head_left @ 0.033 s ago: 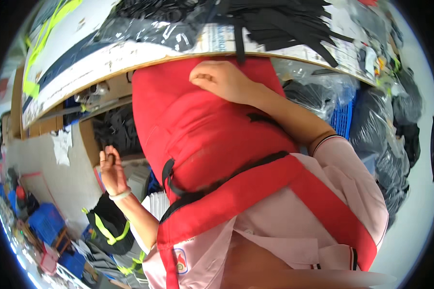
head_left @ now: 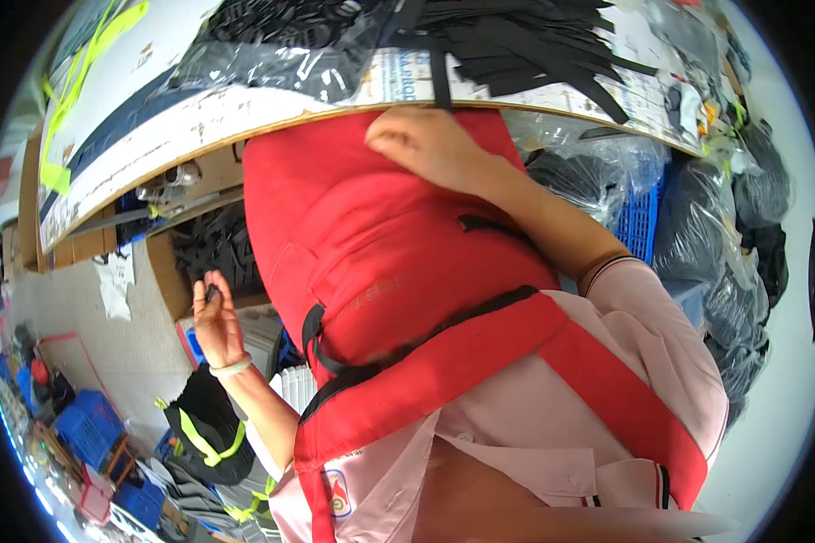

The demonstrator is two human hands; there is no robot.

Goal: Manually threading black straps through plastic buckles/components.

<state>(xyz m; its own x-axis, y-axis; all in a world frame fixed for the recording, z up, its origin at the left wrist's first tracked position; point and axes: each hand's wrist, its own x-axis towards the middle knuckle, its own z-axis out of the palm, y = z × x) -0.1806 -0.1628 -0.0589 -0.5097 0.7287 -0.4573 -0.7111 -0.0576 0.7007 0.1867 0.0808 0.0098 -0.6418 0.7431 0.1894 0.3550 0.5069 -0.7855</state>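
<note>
My left hand [head_left: 217, 328], with a pale bangle on its wrist, is raised at the left beside a cardboard box [head_left: 165, 271] of black strips or pieces. Its fingers pinch a small black piece [head_left: 211, 293], too small to tell in kind. In front of the red apron [head_left: 380, 226] my right hand [head_left: 430, 147] is curled just under the table's front edge. Whatever its fingers might hold is hidden. On the table [head_left: 335, 107], beyond that hand, lies a pile of flat black straps [head_left: 525, 45], one hanging over the edge. Left of them is a clear plastic bag [head_left: 272, 68] of black parts.
Neon-yellow strips [head_left: 81, 81] lie at the table's left end. Under the table's right side are clear bags of dark goods [head_left: 570, 176] and a blue crate [head_left: 638, 222]. Black cloth with a yellow band [head_left: 208, 425] sits below my left arm; another blue crate [head_left: 89, 425] stands farther left.
My right hand has shifted slightly to the right and closer to the table edge. My left hand has moved a little right, its fingers turned so the black piece shows more plainly.
</note>
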